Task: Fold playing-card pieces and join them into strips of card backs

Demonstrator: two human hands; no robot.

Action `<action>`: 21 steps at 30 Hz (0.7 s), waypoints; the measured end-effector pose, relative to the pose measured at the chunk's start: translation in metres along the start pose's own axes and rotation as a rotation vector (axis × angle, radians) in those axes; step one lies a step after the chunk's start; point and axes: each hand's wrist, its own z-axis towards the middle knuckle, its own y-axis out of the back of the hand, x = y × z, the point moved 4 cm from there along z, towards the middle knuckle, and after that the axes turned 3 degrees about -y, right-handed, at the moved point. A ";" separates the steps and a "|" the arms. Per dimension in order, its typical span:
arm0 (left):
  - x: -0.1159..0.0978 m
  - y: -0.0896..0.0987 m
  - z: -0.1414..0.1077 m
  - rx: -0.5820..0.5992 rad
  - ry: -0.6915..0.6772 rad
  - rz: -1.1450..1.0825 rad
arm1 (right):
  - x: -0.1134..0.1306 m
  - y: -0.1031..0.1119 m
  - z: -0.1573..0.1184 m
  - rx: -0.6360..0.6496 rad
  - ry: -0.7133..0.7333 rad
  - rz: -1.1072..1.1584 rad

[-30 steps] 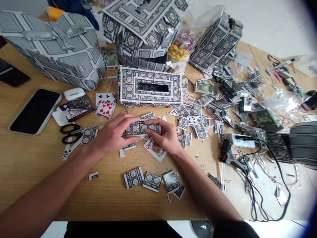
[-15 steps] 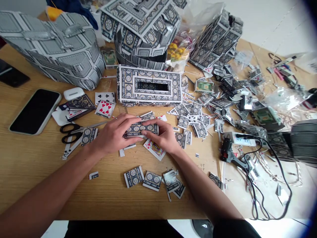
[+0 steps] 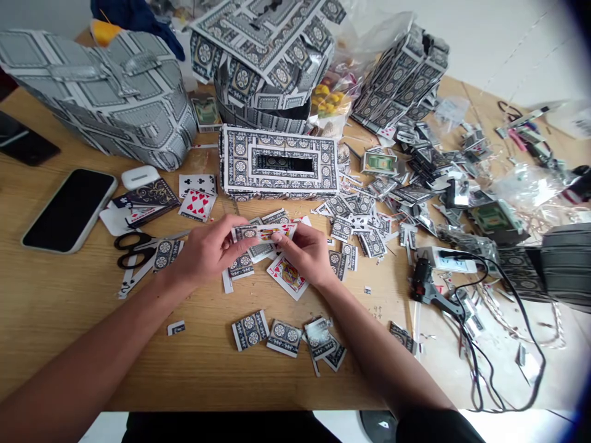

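Note:
A folded playing card (image 3: 268,232) is pinched between both hands, with part of its printed face and part of its patterned back showing. My left hand (image 3: 210,246) grips its left end between thumb and fingers. At the right end my right hand (image 3: 309,251) holds it, the thumb pressed on its front. Under and around the hands lie patterned card pieces (image 3: 241,266) and a face card (image 3: 289,275). Just beyond stands a long box covered in folded cards (image 3: 237,161) with a rectangular slot in its top.
Scissors (image 3: 133,249) and a phone (image 3: 69,210) lie left. A glue gun (image 3: 434,292) with black cables rests right. Folded pieces (image 3: 285,336) lie nearer me. Card-covered bags (image 3: 115,104) stand behind, and a card heap (image 3: 425,160) spreads at back right.
The held card has turned, so some printed face now shows where the patterned back was. The left fingers have drawn back left from over it.

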 end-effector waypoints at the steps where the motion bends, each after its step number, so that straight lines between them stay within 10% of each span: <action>1: 0.001 0.000 -0.001 -0.030 0.025 -0.013 | -0.001 0.000 0.000 -0.011 -0.026 0.030; 21: 0.012 0.000 -0.002 -0.009 0.242 -0.345 | 0.001 0.006 0.007 -0.017 -0.092 0.158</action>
